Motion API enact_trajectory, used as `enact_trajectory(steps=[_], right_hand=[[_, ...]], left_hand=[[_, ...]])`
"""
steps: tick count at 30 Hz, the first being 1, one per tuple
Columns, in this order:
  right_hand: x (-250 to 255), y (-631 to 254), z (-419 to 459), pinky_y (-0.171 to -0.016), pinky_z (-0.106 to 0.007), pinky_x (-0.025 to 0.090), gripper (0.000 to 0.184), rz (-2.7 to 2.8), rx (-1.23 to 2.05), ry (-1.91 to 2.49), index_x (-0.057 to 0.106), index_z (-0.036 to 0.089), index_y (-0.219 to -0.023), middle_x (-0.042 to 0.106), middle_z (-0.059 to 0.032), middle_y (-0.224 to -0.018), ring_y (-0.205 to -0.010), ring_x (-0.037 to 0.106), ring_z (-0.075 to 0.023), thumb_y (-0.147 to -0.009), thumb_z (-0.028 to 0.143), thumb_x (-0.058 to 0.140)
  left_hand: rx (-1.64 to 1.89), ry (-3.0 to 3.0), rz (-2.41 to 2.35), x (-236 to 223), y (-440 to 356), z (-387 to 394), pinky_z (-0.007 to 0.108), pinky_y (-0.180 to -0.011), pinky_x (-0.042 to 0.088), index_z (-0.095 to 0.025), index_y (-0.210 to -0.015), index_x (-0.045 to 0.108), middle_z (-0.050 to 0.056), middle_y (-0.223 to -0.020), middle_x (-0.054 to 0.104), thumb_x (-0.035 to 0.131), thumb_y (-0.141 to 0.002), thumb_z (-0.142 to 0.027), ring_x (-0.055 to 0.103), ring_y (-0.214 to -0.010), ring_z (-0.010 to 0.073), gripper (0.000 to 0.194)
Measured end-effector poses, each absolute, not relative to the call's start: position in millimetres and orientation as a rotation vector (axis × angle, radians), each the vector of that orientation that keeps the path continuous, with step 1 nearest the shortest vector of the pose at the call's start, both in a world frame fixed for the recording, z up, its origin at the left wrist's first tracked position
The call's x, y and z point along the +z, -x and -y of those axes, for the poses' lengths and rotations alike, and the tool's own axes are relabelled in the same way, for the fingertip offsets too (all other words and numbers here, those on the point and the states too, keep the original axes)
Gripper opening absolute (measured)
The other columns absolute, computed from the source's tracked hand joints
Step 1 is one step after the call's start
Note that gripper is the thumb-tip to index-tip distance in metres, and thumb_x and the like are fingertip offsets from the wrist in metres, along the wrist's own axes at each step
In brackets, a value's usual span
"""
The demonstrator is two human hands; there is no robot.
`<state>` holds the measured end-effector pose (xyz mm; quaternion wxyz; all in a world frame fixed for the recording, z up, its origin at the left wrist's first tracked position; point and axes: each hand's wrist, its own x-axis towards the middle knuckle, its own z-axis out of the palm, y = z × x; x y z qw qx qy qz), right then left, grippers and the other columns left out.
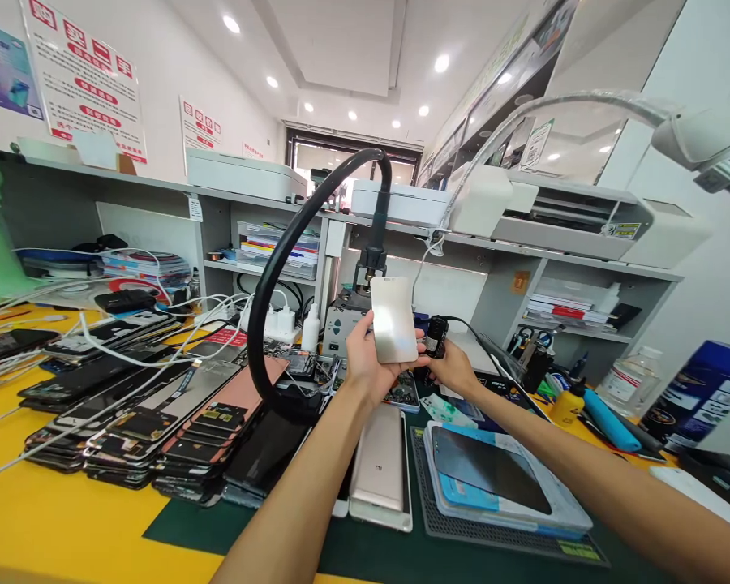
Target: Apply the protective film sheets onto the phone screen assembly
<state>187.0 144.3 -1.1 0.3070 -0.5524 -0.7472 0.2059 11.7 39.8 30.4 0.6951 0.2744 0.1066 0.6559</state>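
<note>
My left hand (pixel 368 357) is closed on a thin, pale silvery-gold phone back cover (pixel 394 320), held upright with its lower edge in the palm. Close by on the right, my right hand (pixel 453 367) is closed around a small black device (pixel 436 336), whose kind I cannot make out. A black cable runs near that device. Beneath my left wrist lies a gold phone (pixel 378 462) with a "mi" logo, resting on a white-edged one. On the right, under my right forearm, a dark glass phone screen (pixel 487 466) lies on a blue and white box (pixel 563 503).
Stacks of phone screens and parts (pixel 134 422) cover the left of the yellow and green table. A thick black flexible hose (pixel 259 308) arches across from the machine behind my hands. At right stand a yellow bottle (pixel 567 405), a clear bottle (pixel 631 381) and a blue box (pixel 706 397).
</note>
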Motion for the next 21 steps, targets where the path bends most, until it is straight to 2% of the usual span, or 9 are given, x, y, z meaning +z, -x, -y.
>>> enact_trajectory(steps=[6,10,13,16,19,21], right_hand=[[2,-206,-115,-0.080,-0.039,0.060,0.030,2.054,0.410,1.195,0.062,0.016,-0.124,0.066,-0.0076,-0.117,-0.094,0.068,-0.0213,-0.099,0.033,0.066],[11,-222,-90,-0.064,-0.031,0.058,0.025,2.026,0.338,1.131,0.065,0.015,-0.107,0.069,-0.0018,-0.091,-0.070,0.066,-0.0153,-0.093,0.035,0.072],[23,-235,-67,-0.056,-0.031,0.056,0.030,1.937,0.273,1.104,0.068,0.016,-0.093,0.072,-0.0032,-0.077,-0.063,0.065,-0.0197,-0.081,0.040,0.080],[37,-246,-41,-0.061,-0.035,0.058,0.033,1.815,0.227,1.064,0.071,0.016,-0.090,0.076,-0.0078,-0.083,-0.072,0.071,-0.0260,-0.078,0.046,0.079],[49,-255,-15,-0.068,-0.036,0.058,0.032,1.720,0.146,1.017,0.071,0.019,-0.093,0.076,-0.0047,-0.081,-0.075,0.072,-0.0265,-0.077,0.046,0.079],[50,-258,0,-0.067,-0.036,0.057,0.031,1.633,-0.131,0.948,0.073,0.019,-0.097,0.075,-0.0044,-0.078,-0.073,0.072,-0.0269,-0.077,0.042,0.080]], left_hand=[[1.479,-0.672,-0.249,29,-12,-41,0.045,-0.067,0.061,-0.002,-0.116,0.067,0.023,-0.094,0.075,0.038,-0.097,-0.051,0.073,-0.076,0.0301,0.060],[1.493,-0.682,-0.269,30,-14,-41,0.046,-0.064,0.062,0.000,-0.113,0.068,0.024,-0.093,0.076,0.038,-0.096,-0.050,0.074,-0.073,0.0320,0.060],[1.491,-0.689,-0.293,31,-17,-39,0.044,-0.061,0.062,0.000,-0.110,0.069,0.024,-0.090,0.076,0.038,-0.096,-0.049,0.074,-0.069,0.0312,0.060],[1.481,-0.699,-0.321,31,-24,-37,0.043,-0.059,0.062,0.000,-0.105,0.071,0.025,-0.089,0.076,0.038,-0.096,-0.049,0.073,-0.067,0.0305,0.060],[1.461,-0.704,-0.345,28,-32,-35,0.043,-0.059,0.061,0.000,-0.104,0.072,0.024,-0.088,0.076,0.039,-0.096,-0.050,0.071,-0.066,0.0292,0.060],[1.446,-0.700,-0.357,26,-39,-35,0.043,-0.059,0.061,-0.001,-0.103,0.072,0.023,-0.087,0.075,0.040,-0.096,-0.050,0.071,-0.066,0.0288,0.060]])
